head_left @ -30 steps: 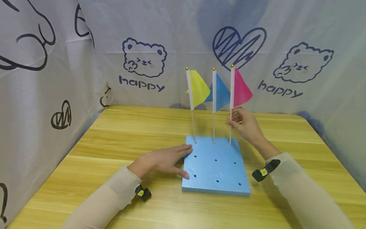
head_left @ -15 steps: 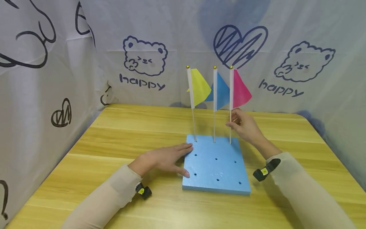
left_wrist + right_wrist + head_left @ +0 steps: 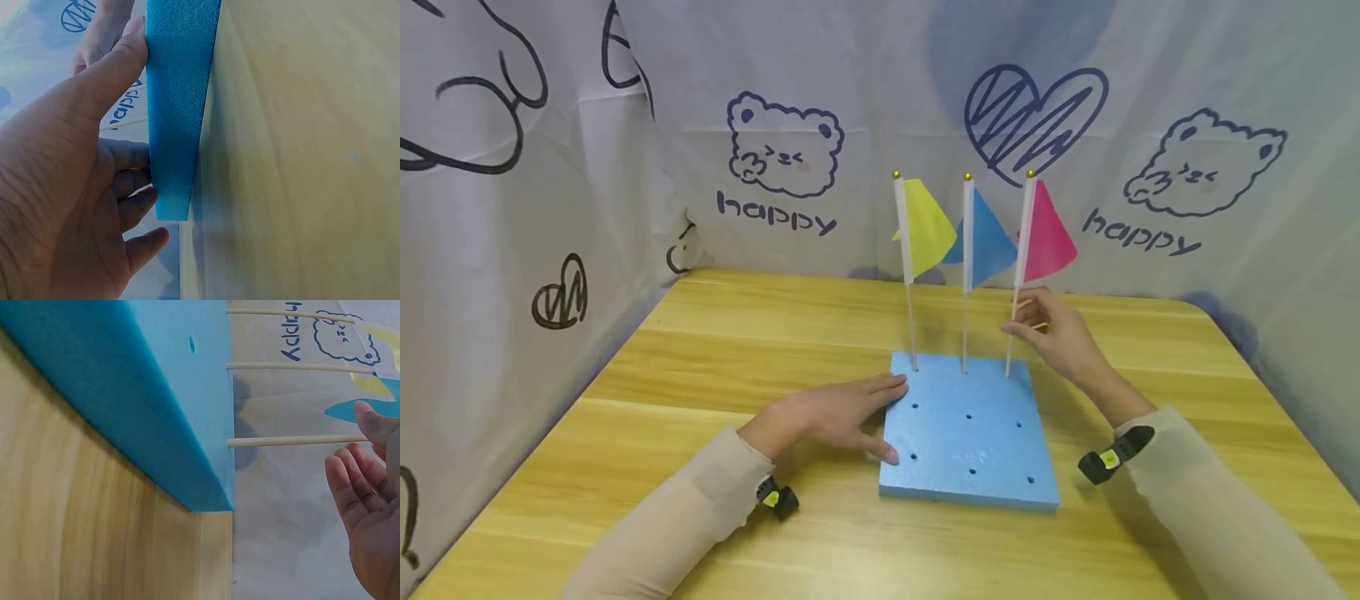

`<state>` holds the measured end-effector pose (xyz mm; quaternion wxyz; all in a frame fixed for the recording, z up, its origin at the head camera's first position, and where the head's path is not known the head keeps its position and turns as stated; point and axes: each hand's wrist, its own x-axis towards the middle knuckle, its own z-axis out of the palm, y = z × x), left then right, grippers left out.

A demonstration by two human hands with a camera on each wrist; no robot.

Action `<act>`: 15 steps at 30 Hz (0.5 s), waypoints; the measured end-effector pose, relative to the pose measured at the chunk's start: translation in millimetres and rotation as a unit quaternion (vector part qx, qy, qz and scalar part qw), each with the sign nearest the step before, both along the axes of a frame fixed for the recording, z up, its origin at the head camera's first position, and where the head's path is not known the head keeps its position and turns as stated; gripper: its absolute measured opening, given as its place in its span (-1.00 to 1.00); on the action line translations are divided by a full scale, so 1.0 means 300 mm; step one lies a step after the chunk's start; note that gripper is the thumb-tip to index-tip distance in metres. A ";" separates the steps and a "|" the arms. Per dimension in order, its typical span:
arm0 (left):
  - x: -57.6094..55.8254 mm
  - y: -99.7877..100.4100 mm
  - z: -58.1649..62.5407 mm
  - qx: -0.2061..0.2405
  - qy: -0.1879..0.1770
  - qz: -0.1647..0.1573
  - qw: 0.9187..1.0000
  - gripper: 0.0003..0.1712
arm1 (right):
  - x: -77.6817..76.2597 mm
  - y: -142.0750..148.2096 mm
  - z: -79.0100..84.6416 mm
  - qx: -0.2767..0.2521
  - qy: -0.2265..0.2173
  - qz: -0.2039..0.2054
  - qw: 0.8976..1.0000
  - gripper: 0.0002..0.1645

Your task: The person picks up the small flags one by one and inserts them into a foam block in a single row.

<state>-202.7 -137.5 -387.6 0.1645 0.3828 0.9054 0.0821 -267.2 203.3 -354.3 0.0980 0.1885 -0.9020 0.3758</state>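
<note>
A light blue foam board (image 3: 958,446) with rows of small holes lies on the table. My left hand (image 3: 831,415) rests on its left edge, fingers spread and straight; in the left wrist view the thumb and fingertips touch the upper edge of the board (image 3: 178,112). My right hand (image 3: 1063,335) pinches the stick of a pink flag (image 3: 1051,237) between thumb and fingers, below the cloth. That flag leans a little to the right, its stick's foot at the board's back right corner. A yellow flag (image 3: 928,229) and a blue flag (image 3: 988,246) stand in the back row.
The wooden table (image 3: 722,333) extends around the board on all sides. A white cloth (image 3: 880,100) with bear and heart drawings hangs behind the table and along its left side. Dark cameras are strapped to both wrists.
The pink flag's top has swung right, away from the blue flag, and my right hand has shifted slightly right with it. The stick's foot stays in place, as does my left hand.
</note>
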 end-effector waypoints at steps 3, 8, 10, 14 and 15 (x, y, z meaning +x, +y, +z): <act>-0.002 -0.002 -0.004 0.001 0.001 0.000 1.000 0.33 | 0.004 0.008 -0.005 0.001 0.000 0.000 1.000 -0.41; 0.004 -0.003 -0.017 0.002 0.000 0.004 1.000 0.33 | 0.014 0.031 -0.019 0.016 0.000 0.005 1.000 -0.41; 0.007 -0.004 -0.019 0.002 -0.002 0.005 1.000 0.32 | 0.019 0.042 -0.025 0.031 -0.001 0.006 0.999 -0.41; 0.001 -0.007 -0.010 0.002 0.004 0.010 1.000 0.26 | 0.032 0.067 -0.024 0.062 -0.009 0.004 0.998 -0.38; -0.004 -0.008 -0.006 0.003 0.009 0.009 1.000 0.24 | 0.034 0.074 -0.023 0.069 -0.008 0.004 0.998 -0.36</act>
